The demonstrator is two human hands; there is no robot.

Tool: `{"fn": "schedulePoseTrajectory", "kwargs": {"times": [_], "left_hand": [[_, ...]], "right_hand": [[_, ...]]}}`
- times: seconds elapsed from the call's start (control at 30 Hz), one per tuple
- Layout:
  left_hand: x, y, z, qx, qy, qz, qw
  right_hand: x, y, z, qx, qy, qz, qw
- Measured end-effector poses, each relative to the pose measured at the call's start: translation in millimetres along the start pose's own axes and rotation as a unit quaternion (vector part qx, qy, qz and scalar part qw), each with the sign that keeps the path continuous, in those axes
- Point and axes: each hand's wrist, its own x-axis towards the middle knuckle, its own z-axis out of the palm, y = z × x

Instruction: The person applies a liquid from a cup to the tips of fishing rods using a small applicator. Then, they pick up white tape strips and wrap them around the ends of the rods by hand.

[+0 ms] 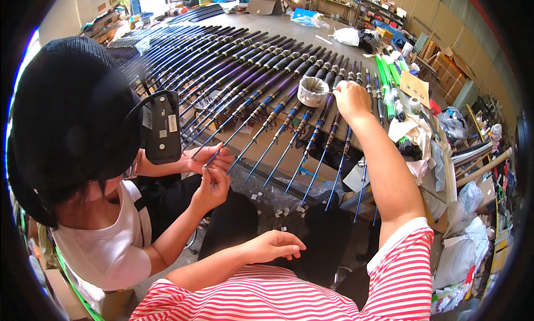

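On the table [303,35] | pale cup [312,100] perched, apparently, atop rods [304,67]; right hand [353,101] pinched a thin stick [329,92] at its mouth | left hand [272,246] looked empty, loosely curled, well apart | judged risk: cup might tip on uneven support, were the stick pushed sideways

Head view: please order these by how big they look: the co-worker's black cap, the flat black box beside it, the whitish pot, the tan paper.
1. Black cap, clearly the largest
2. Flat black box
3. Whitish pot and tan paper: too alike to rank
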Motion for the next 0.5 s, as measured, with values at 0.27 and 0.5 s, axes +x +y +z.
{"fn": "schedulePoseTrajectory", "kwargs": {"times": [0.27,0.5], "left_hand": [[19,128,-1,0.257,0.26,0.282,0.887],[152,190,-137,0.402,0.536,0.13,0.731]], "right_hand": [[-103,18,-97,0.173,0.171,0.004,0.97],[-261,36,-151,0.189,0.206,0.025,0.96]]}}
